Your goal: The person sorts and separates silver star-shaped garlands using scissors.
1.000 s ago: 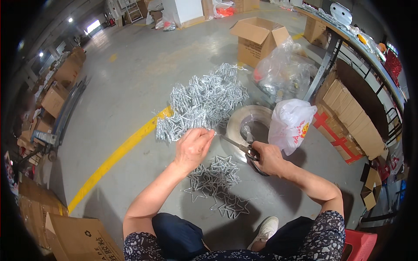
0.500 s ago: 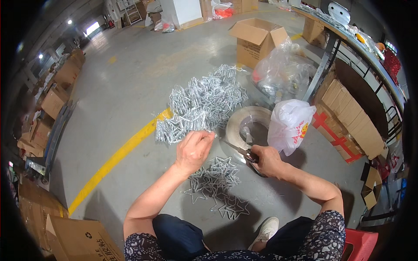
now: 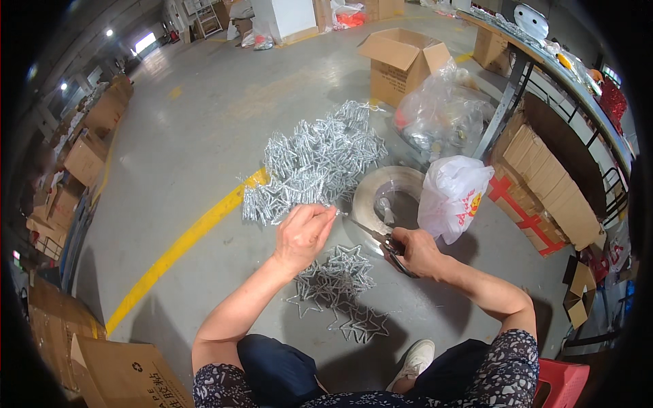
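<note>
My left hand (image 3: 304,234) is closed in a pinch at the near edge of a large heap of silver wire-like stars (image 3: 320,160). A tiny pale bit shows at its fingertips, too small to name. In my right hand (image 3: 418,253) is a pair of dark-handled scissors (image 3: 378,236), its blades pointing left toward the pinched fingers, a short gap away. Below the hands, a smaller pile of silver star outlines (image 3: 343,272) lies on the grey floor between my feet and the heap.
A pale ring-shaped roll (image 3: 367,194) lies right of the heap, beside a tied white plastic bag (image 3: 452,197). Behind stand clear plastic bags (image 3: 442,112) and an open carton (image 3: 394,78). A metal-legged table (image 3: 517,75) is at right, a red stool (image 3: 564,384) beside me.
My hands stay in nearly the same place. The scissors have shifted only very slightly in my right hand.
</note>
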{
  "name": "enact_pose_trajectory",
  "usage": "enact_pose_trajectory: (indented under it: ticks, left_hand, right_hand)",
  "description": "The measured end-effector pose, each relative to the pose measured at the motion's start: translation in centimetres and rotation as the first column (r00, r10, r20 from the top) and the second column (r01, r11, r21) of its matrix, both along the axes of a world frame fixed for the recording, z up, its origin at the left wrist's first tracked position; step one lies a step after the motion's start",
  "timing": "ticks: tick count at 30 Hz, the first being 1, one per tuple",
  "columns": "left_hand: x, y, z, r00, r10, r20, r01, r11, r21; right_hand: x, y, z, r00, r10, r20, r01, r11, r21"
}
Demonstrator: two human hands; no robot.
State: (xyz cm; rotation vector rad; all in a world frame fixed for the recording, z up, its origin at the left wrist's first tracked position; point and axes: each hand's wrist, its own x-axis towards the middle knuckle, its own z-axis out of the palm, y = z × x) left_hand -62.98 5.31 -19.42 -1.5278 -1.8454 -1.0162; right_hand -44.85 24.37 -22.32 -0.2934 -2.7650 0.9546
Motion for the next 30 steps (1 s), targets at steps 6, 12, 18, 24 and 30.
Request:
enact_pose_trajectory:
  ticks: [6, 12, 18, 24, 30]
  left_hand:
    - [0.1, 0.2, -0.1, 0.989, -0.090, 0.116, 0.081, 0.994, 0.080]
    - [0.6, 0.0, -0.1, 0.981, -0.125, 0.148, 0.104, 0.984, 0.142]
    - [-0.2, -0.5, 0.4, 0.973, -0.230, -0.033, 0.232, 0.959, 0.160]
    - [0.0, -0.7, 0.8, 0.961, -0.268, -0.072, 0.276, 0.952, 0.134]
    - [0.5, -0.2, 1.1, 0.976, -0.058, 0.212, 0.047, 0.997, 0.057]
  right_hand:
    - [0.1, -0.1, 0.4, 0.996, 0.070, 0.052, -0.059, 0.982, -0.180]
    - [0.5, -0.6, 2.0, 0.939, 0.339, 0.063, -0.228, 0.746, -0.626]
    - [0.7, -0.4, 1.6, 0.721, 0.690, -0.064, 0.031, -0.124, -0.992]
    - [0.8, 0.5, -0.4, 0.632, 0.754, -0.176, 0.209, -0.385, -0.899]
    - [-0.3, 0.6, 2.4, 0.758, 0.650, 0.061, 0.152, -0.084, -0.985]
